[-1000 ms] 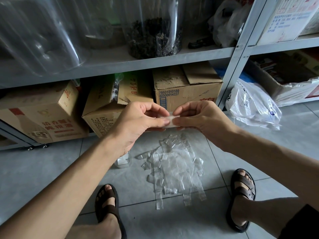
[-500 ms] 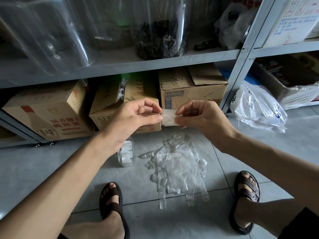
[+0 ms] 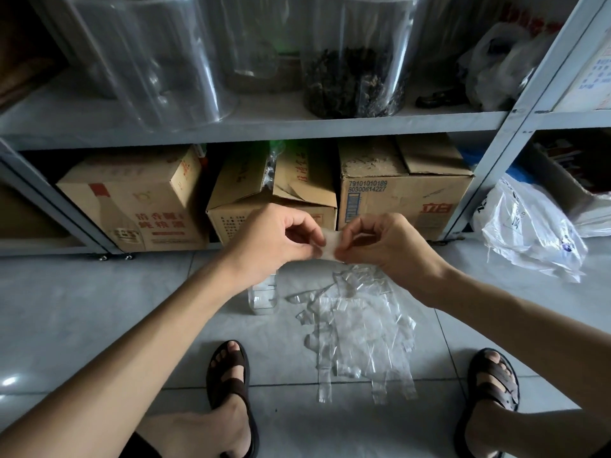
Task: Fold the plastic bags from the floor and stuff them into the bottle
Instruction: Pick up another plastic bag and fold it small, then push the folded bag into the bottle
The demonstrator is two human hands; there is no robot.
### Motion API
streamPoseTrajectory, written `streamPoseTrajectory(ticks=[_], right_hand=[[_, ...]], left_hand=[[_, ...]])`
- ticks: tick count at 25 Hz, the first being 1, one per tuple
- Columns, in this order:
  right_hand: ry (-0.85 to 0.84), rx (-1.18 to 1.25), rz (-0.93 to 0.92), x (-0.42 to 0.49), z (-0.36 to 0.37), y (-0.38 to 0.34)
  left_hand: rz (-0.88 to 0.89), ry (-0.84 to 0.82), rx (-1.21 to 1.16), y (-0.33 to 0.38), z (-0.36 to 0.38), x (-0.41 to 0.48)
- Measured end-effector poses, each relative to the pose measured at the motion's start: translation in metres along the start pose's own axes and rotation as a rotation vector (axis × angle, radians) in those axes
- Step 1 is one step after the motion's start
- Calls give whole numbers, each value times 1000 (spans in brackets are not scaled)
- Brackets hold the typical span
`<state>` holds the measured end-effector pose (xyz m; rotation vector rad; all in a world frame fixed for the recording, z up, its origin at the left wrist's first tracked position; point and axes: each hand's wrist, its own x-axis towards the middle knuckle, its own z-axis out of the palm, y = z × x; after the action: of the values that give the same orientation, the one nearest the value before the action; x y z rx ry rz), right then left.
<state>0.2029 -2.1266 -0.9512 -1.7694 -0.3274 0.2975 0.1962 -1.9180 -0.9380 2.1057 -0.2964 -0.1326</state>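
Note:
A small folded clear plastic bag [image 3: 330,243] is held in the air between both hands. My left hand [image 3: 274,234] pinches its left edge and my right hand [image 3: 383,241] pinches its right edge, fingertips nearly meeting. Below them on the grey tiled floor lies a flat pile of several clear plastic bags [image 3: 360,322]. A small clear plastic bottle [image 3: 263,297] stands on the floor left of the pile, its top hidden behind my left wrist.
A metal shelf rack [image 3: 251,127] faces me, with cardboard boxes [image 3: 139,206] below and big clear jars [image 3: 357,61] above. A white plastic sack [image 3: 529,233] lies at the right. My sandalled feet [image 3: 231,385] flank the pile.
The hands drew closer together, making the folded bag between them narrower. The camera view shifted slightly; the pile and bottle stayed in place.

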Motion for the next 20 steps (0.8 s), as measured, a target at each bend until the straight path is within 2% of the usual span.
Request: streamPoseTrajectory(ticks=[5, 8, 11, 15, 17, 20], right_hand=[[-191, -300, -70, 41, 28, -8], [-180, -432, -110, 70, 50, -4], [-191, -466, -84, 100, 71, 20], [-232, -454, -21, 132, 101, 86], [-239, -516, -29, 146, 116, 134], [-309, -728, -68, 157, 143, 213]], left_hand=[[-31, 35, 141, -21, -24, -5], [-20, 49, 206, -38, -41, 4], [-71, 53, 177, -75, -48, 16], [-220, -1, 68, -162, -35, 29], [-304, 28, 118, -216, -25, 33], [-570, 84, 203, -306, -8, 35]])
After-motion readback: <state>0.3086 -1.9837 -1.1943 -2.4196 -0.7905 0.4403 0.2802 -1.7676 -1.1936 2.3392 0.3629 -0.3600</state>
